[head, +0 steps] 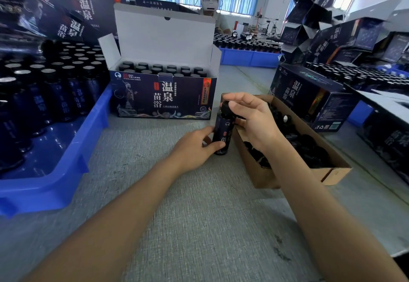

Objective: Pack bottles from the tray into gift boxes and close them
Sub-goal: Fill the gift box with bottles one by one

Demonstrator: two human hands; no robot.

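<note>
Gift box point(163, 98): nearly full, I judge; not closed.
Hands: left hand point(194, 146) grips bottle point(222, 131); right hand point(254, 122) pinches its cap.

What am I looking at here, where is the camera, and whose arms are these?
There is no machine here. These are a person's two bare arms, filmed by one wide-angle camera worn on that person's head, looking forward and down. The left hand grips the body of a dark bottle that stands upright on the grey table. The right hand pinches its black cap from above. Behind them stands an open gift box, lid flap up, with packed bottles in rows inside. The blue tray on the left holds many more spare bottles. The brown cardboard box on the right holds small dark parts that look like caps.
</note>
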